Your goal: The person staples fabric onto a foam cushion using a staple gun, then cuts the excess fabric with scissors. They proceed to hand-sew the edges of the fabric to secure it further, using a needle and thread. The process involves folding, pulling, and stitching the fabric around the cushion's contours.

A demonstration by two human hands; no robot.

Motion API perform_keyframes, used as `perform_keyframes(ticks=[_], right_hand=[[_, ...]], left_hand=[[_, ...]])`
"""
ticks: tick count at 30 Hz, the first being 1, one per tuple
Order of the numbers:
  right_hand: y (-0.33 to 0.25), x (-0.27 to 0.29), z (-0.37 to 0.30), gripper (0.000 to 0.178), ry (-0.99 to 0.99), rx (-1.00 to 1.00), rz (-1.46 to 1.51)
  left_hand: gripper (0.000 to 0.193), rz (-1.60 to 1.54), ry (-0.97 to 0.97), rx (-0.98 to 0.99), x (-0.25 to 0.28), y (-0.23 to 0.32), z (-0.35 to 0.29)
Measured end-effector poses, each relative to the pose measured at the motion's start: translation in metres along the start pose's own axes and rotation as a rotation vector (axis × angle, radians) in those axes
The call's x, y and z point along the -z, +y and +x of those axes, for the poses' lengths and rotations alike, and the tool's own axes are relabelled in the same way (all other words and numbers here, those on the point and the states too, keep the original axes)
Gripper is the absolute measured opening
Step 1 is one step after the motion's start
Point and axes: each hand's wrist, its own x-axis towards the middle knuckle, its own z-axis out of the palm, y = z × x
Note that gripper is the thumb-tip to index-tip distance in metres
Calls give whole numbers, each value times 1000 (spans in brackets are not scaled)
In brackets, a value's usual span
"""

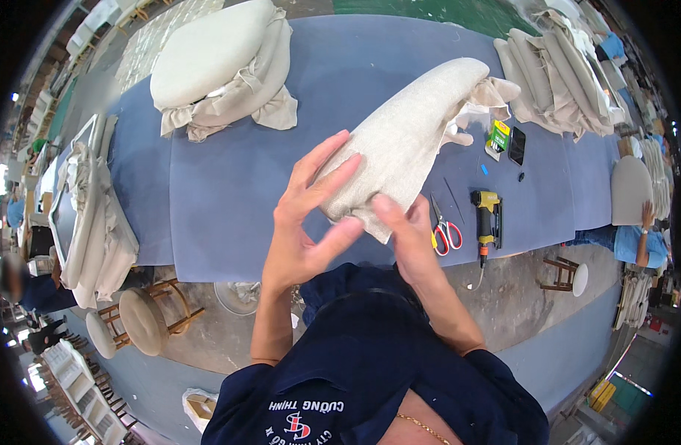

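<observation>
An upholstered seat pad (407,133) in beige woven fabric is tilted up above the blue table, its loose cloth edge bunched on the far right side. My left hand (311,211) lies along the pad's left edge, fingers spread, with the thumb at the folded near corner. At that same corner my right hand (411,233) grips the pad, thumb pressed on the cloth and its other fingers mostly hidden. Right of my hands lie scissors (447,236) with red and white handles and a yellow-black air stapler (488,222).
The blue table (229,200) bears stacked seat pads (214,59) at the far left and more covers (556,81) far right. Near the stapler are a green-yellow box (497,138) and a black phone (517,146). Round stools (142,320) stand lower left; a co-worker (641,241) is at right.
</observation>
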Motion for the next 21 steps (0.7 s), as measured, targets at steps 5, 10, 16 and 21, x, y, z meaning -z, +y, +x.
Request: perform_keyframes(ticks=[5, 10, 16, 21], right_hand=[[10, -24, 13, 33, -6, 40, 45], [34, -33, 30, 28, -18, 100, 64], [63, -50, 49, 20, -108, 86, 134], [73, -40, 78, 24, -210, 186, -64]], left_hand=[[33, -83, 179, 144, -1, -18, 12], [38, -62, 183, 242, 17, -23, 26], [59, 234, 250, 306, 28, -35, 29], [69, 337, 191, 384, 41, -46, 43]])
